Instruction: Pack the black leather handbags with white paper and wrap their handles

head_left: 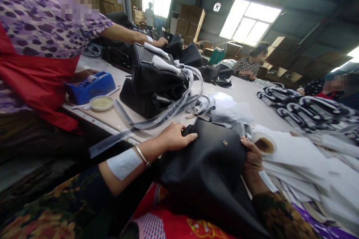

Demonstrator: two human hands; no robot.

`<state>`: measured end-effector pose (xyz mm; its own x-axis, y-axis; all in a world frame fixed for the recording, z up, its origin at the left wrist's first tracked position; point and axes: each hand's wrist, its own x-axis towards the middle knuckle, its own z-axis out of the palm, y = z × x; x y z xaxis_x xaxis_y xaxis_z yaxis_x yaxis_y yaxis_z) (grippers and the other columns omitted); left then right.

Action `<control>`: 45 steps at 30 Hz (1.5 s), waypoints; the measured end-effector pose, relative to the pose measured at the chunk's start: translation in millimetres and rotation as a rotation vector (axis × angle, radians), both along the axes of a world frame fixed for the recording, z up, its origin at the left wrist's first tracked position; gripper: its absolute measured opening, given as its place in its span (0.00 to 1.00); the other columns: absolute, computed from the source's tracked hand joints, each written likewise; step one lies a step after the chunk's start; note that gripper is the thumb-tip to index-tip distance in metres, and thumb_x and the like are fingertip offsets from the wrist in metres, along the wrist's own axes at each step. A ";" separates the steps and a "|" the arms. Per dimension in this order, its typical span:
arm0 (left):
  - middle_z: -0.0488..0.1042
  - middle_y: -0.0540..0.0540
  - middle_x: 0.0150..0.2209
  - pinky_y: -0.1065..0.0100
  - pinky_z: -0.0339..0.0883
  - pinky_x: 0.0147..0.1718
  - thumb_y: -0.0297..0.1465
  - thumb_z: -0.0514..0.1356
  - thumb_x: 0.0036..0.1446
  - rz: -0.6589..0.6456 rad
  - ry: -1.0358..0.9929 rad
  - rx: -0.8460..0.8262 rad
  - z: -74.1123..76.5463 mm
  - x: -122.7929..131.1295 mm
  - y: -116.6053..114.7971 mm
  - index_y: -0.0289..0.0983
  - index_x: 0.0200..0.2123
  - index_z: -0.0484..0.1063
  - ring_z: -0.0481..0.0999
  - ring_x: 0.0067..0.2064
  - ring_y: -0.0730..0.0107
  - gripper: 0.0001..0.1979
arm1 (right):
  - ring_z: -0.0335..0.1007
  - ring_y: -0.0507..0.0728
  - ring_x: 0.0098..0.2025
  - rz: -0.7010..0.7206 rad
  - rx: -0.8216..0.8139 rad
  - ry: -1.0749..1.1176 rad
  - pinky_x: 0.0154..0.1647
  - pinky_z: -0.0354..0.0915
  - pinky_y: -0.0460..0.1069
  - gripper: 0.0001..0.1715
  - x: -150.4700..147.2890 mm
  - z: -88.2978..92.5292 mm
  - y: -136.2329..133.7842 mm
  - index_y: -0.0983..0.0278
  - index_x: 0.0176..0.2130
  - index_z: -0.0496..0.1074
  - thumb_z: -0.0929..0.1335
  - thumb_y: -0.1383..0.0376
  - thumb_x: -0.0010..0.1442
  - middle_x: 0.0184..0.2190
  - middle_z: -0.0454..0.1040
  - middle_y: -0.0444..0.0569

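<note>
A black leather bag [207,164] with a small round metal snap [225,143] lies over my lap and against the table edge. My left hand [176,137] grips its upper left side, thumb on the leather and fingers curled behind. On its right edge, my right hand [251,155] is closed, with the fingertips at the rim. Just beyond, black bags [157,78] with plastic-wrapped straps [179,108] and white-wrapped handles are stacked on the table.
At the left, a person in a red apron [42,82] reaches over the table [244,93]. Near them sit a blue tape dispenser [92,87] and a round dish [101,103]. White sheets [300,157], a brown-stained bowl [265,144] and piled handles [316,110] lie right.
</note>
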<state>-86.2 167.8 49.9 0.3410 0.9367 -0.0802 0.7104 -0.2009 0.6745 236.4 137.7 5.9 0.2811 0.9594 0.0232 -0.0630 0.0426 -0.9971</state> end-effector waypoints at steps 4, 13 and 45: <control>0.80 0.31 0.47 0.59 0.72 0.43 0.63 0.53 0.53 -0.074 0.116 -0.050 11.1 15.6 15.2 0.33 0.46 0.79 0.80 0.48 0.45 0.40 | 0.60 0.55 0.22 -0.032 0.014 0.009 0.28 0.61 0.52 0.16 -7.9 2.8 -3.3 0.58 0.23 0.61 0.70 0.54 0.45 0.19 0.64 0.42; 0.82 0.32 0.41 0.61 0.71 0.33 0.40 0.64 0.46 -0.186 0.328 -0.021 -6.7 41.6 29.0 0.33 0.40 0.79 0.82 0.41 0.46 0.20 | 0.58 0.54 0.23 0.008 -0.014 -0.049 0.26 0.58 0.49 0.21 -11.7 14.0 -5.8 0.59 0.24 0.63 0.72 0.49 0.52 0.20 0.63 0.41; 0.69 0.32 0.63 0.56 0.65 0.58 0.48 0.71 0.48 -0.922 0.246 0.424 60.2 157.6 45.2 0.32 0.66 0.60 0.71 0.61 0.44 0.47 | 0.67 0.54 0.28 -0.110 -0.088 0.043 0.32 0.67 0.50 0.27 -13.8 46.3 38.1 0.61 0.30 0.68 0.66 0.41 0.59 0.23 0.70 0.43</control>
<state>71.3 213.1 110.0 0.9567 0.2895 0.0299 0.2700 -0.9214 0.2796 222.6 175.8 52.2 0.3836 0.9206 -0.0736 -0.1052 -0.0356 -0.9938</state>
